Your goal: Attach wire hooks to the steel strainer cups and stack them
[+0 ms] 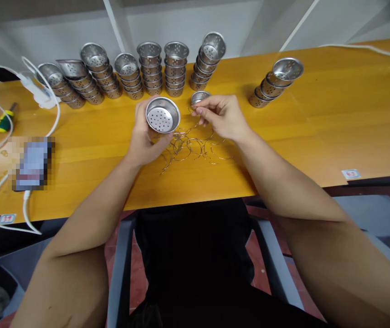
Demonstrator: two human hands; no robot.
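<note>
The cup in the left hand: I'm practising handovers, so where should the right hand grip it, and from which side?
The cup is probably best pinched by its rim's right side, the right hand coming from the right: the left hand covers its left and lower sides, that stretch is bare, and the open mouth leaves room for a thumb inside.

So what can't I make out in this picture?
All in the head view:
Phone screen: obscured by pixelation.
Held cup: outer side partly covered by the left hand.
Anything pinched in the right hand: too small to tell.
White cable at right: cut off by the edge.
</note>
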